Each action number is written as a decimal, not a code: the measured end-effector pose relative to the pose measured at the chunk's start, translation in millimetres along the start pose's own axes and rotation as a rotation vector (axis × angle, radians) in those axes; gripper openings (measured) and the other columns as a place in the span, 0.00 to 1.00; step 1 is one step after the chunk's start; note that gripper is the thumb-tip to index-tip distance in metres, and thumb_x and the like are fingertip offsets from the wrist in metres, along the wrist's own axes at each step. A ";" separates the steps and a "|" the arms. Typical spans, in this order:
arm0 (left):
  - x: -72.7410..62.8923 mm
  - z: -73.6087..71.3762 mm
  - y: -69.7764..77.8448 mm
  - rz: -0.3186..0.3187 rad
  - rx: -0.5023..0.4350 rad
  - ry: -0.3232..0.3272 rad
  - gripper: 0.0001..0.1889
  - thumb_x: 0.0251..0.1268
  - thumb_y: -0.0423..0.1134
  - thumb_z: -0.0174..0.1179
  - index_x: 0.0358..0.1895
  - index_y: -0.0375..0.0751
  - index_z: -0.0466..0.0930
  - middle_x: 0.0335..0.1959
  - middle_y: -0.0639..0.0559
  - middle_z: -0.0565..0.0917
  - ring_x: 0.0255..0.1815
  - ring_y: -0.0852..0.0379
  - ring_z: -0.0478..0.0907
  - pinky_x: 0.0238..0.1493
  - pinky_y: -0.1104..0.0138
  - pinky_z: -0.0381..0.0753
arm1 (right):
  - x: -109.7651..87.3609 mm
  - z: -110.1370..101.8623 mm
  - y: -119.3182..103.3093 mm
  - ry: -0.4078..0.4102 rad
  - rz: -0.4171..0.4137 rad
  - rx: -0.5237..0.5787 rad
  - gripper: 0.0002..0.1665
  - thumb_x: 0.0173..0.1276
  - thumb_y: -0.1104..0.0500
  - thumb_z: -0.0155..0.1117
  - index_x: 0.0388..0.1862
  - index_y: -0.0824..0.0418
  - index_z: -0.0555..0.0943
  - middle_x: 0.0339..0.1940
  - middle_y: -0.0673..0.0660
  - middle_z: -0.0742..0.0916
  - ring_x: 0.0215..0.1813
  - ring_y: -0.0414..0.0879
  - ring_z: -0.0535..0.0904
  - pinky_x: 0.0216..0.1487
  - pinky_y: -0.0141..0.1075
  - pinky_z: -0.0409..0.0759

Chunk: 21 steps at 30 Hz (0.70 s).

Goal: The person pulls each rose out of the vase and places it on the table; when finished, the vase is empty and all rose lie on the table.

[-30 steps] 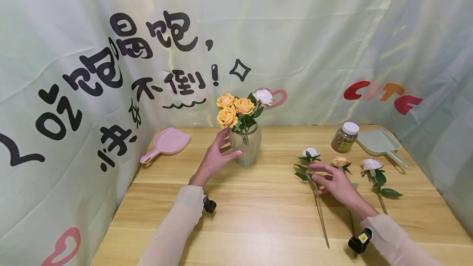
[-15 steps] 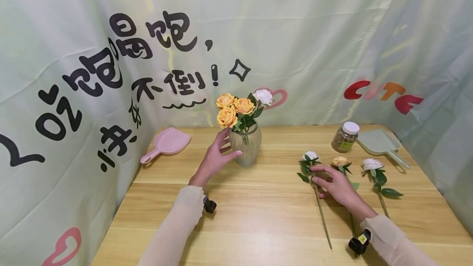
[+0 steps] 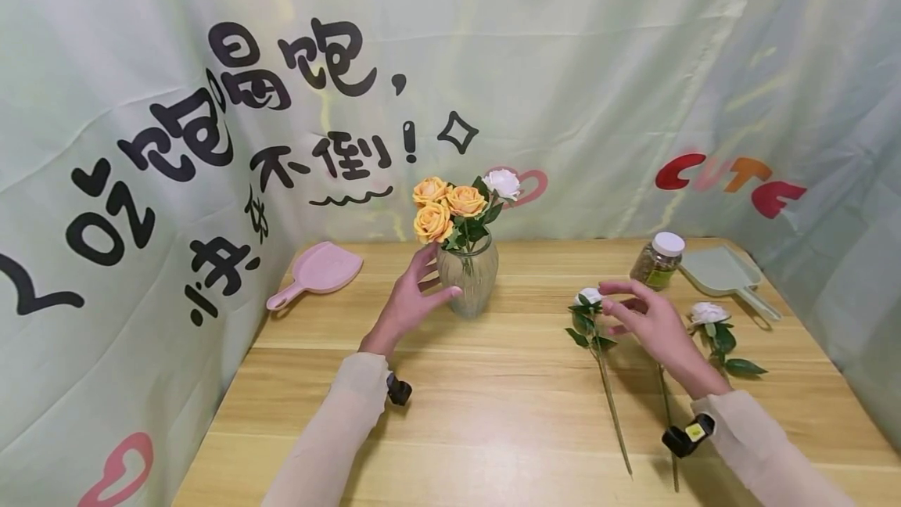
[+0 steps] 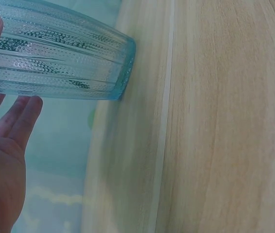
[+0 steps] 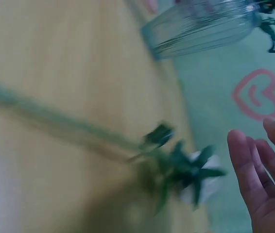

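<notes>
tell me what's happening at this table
A person's left hand cups a ribbed clear-glass vase with three orange roses and one white rose in it. Their right hand, holding nothing, is beside the bloom of a long-stemmed white rose on the light wooden table. Another white rose lies farther right.

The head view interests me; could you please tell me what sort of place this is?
Probably a small staged recording corner: a printed cloth backdrop hangs behind and beside the wooden table, on which stands a glass vase of flowers. The wider room is not shown.
</notes>
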<state>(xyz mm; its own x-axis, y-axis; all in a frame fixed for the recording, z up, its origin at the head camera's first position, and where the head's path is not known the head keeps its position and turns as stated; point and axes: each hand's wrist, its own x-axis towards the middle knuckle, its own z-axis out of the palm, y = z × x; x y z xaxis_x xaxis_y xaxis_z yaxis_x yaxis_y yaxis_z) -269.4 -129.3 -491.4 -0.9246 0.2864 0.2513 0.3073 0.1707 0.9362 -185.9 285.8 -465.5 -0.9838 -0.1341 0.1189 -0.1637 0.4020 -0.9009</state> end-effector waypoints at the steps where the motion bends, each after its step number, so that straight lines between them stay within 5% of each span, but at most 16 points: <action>1: 0.0 -0.1 -0.2 0.001 0.000 0.000 0.50 0.70 0.40 0.77 0.88 0.58 0.56 0.88 0.51 0.63 0.83 0.40 0.69 0.80 0.38 0.75 | 3.4 0.3 -5.3 -0.003 -0.016 0.003 0.26 0.87 0.52 0.61 0.76 0.64 0.77 0.62 0.56 0.87 0.52 0.39 0.89 0.47 0.45 0.96; 4: -0.1 -0.2 -0.3 0.000 0.001 0.001 0.50 0.70 0.40 0.77 0.88 0.57 0.56 0.88 0.49 0.64 0.83 0.39 0.70 0.80 0.39 0.76 | 14.1 3.9 -20.9 -0.018 -0.050 -0.008 0.27 0.87 0.50 0.61 0.77 0.60 0.77 0.67 0.57 0.85 0.53 0.34 0.87 0.50 0.42 0.95; 11: 0.4 0.0 1.1 -0.008 0.011 -0.003 0.49 0.70 0.42 0.77 0.89 0.56 0.56 0.87 0.46 0.64 0.80 0.36 0.73 0.79 0.41 0.77 | 42.2 24.9 -55.0 -0.028 -0.111 -0.051 0.25 0.86 0.48 0.62 0.75 0.55 0.79 0.70 0.58 0.86 0.62 0.33 0.82 0.61 0.18 0.79; 21: 0.9 0.0 -0.6 0.009 0.007 0.002 0.49 0.70 0.40 0.77 0.88 0.56 0.57 0.87 0.50 0.65 0.83 0.40 0.69 0.79 0.40 0.77 | 89.7 70.4 -89.7 -0.036 -0.183 0.112 0.23 0.84 0.55 0.66 0.72 0.60 0.81 0.68 0.60 0.86 0.65 0.42 0.82 0.73 0.33 0.83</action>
<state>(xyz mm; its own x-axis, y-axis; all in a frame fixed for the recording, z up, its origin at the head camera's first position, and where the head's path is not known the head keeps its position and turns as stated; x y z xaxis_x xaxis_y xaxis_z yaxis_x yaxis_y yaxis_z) -270.4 -129.1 -491.7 -0.9221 0.2863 0.2601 0.3173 0.1750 0.9321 -254.3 173.9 -403.4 -0.9348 -0.2283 0.2720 -0.3285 0.2647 -0.9066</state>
